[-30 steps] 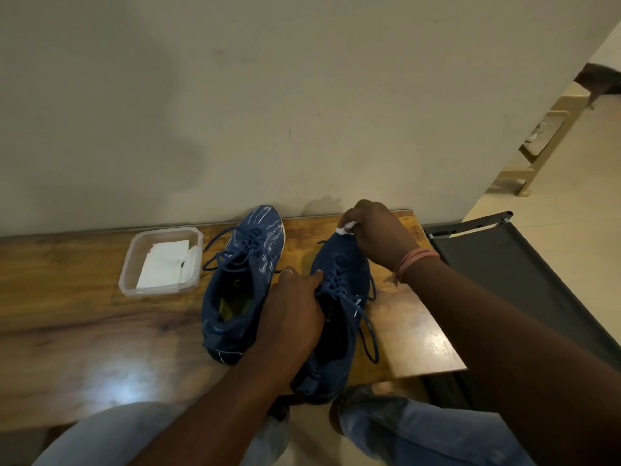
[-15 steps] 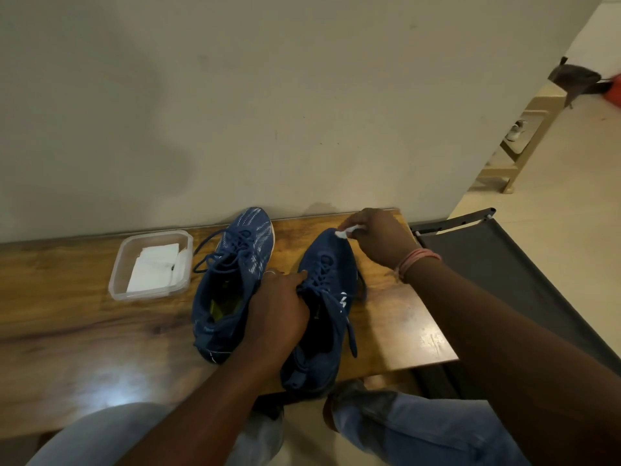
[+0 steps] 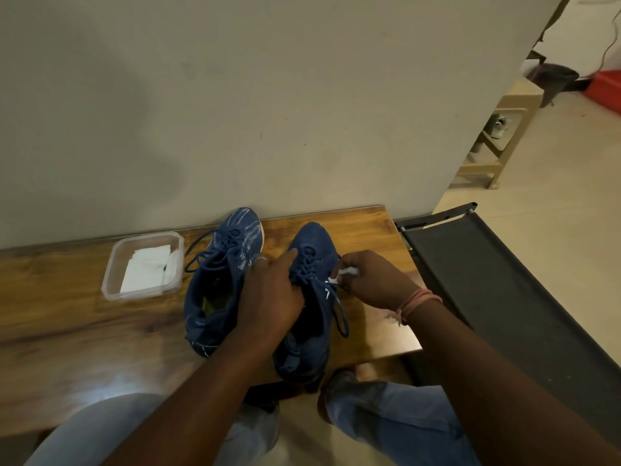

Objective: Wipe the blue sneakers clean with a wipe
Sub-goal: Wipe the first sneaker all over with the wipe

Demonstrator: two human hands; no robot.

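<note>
Wooden table [image 3: 84, 331], lower centre of the frame, set against a plain wall [image 3: 235, 95]. On it, two blue sneakers side by side, toes toward the wall. Left sneaker [image 3: 218, 284]: patterned toe, laces loose, yellow insole showing, standing free at centre frame. Right sneaker [image 3: 314, 257]: plain dark blue toe, heel overhanging the table's near edge. Left hand [image 3: 268, 297]: fingers curled over the collar and laces of the right sneaker, holding it steady; a ring on one finger. Right hand [image 3: 376, 280]: just right of that sneaker, fingers bent and pinching a small white wipe [image 3: 347, 271] against the shoe's outer side near the laces; a pink band on the wrist. Clear plastic container [image 3: 142, 265]: centre left, near the left sneaker but apart from it, holding folded white wipes. Dark fabric seat [image 3: 504, 297] with a metal frame: right of the table. Pale wooden stool [image 3: 497, 136]: upper right, on the tiled floor. Red object and a dark bin: far upper right corner, too small to tell more. Knees in light jeans: bottom edge.
</note>
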